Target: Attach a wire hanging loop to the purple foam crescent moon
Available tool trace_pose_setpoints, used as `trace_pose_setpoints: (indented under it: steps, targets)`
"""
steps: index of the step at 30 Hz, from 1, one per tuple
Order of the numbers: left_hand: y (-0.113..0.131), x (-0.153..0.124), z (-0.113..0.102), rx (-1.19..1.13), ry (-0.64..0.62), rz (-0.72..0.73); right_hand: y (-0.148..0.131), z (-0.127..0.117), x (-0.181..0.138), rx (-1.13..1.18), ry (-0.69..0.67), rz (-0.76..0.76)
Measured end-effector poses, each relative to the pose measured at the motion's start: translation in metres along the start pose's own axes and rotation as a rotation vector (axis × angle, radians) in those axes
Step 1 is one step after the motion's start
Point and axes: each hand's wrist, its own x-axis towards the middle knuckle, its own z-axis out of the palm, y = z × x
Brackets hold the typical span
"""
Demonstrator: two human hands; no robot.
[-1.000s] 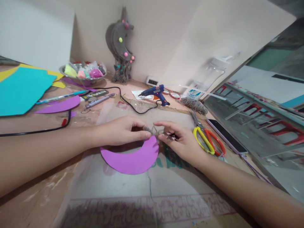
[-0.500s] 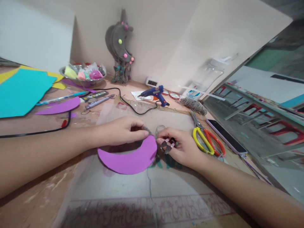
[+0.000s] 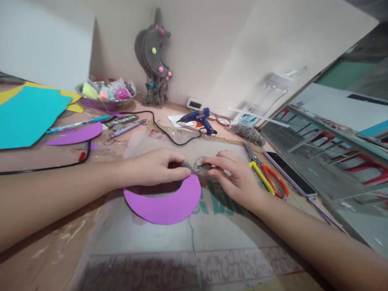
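A purple crescent cutout, of foam or card, lies with its points upward in front of me. My left hand is closed, thumb and fingers pinching the crescent's right end, where a small grey strip shows. Close by on the right, my right hand pinches a small dark thing between thumb and fingertips; its kind is too blurred to tell. A pale, clear ring-like thing shows just behind those fingertips.
A blue glue gun with a black cord lies beyond my hands. At right are scissors, a phone and grey yarn. Turquoise sheets and a bowl are left. A grey moon ornament hangs behind.
My right hand has turned and its fingers have straightened, bringing the small dark thing to the fingertips. My left hand and the crescent have barely moved.
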Motion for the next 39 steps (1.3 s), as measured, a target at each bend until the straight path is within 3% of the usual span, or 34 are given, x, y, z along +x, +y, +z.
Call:
trace_pose_setpoints:
  steps: [14, 39]
  targets:
    - [0.0005, -0.0001, -0.0011, 0.023, 0.011, 0.012, -0.0008, 0.0005, 0.0012, -0.121, -0.032, -0.065]
    - [-0.0016, 0.0, -0.0007, 0.015, 0.011, 0.012, -0.004, 0.0007, 0.0019, -0.147, -0.051, -0.034]
